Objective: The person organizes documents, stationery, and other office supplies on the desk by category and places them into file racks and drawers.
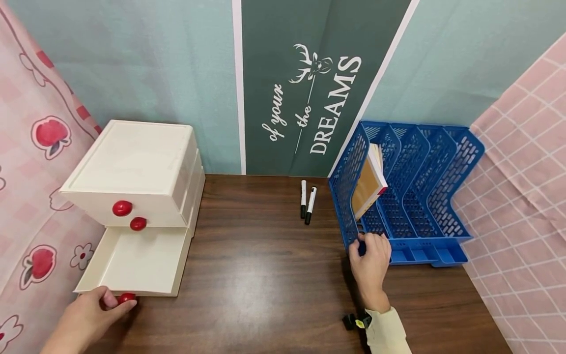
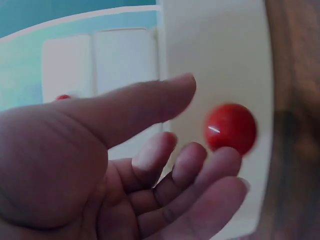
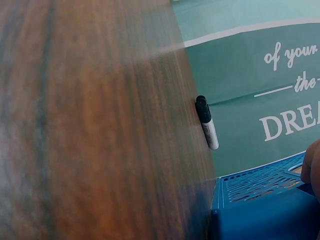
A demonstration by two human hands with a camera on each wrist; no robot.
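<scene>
At lower left in the head view, my left hand (image 1: pixel 88 314) is beside the red knob (image 1: pixel 127 298) of the pulled-out bottom drawer (image 1: pixel 141 265). The left wrist view shows the thumb apart from that knob (image 2: pixel 231 129) and the fingers loosely bent, one fingertip overlapping its edge; whether it touches cannot be told. The drawer's visible inside is bare. My right hand (image 1: pixel 371 263) grips the front left corner of a blue file rack (image 1: pixel 402 243) with bent fingers; the fingertips are partly hidden. In the right wrist view, part of the hand (image 3: pixel 312 170) shows over the blue rim.
The white drawer unit (image 1: pixel 128 157) stands at left, its upper drawers pushed in. A book (image 1: pixel 369 184) leans in the rack's leftmost slot. Two white markers with black caps (image 1: pixel 311 205) lie near the wall. A black strap (image 1: pixel 355 322) is near the right wrist.
</scene>
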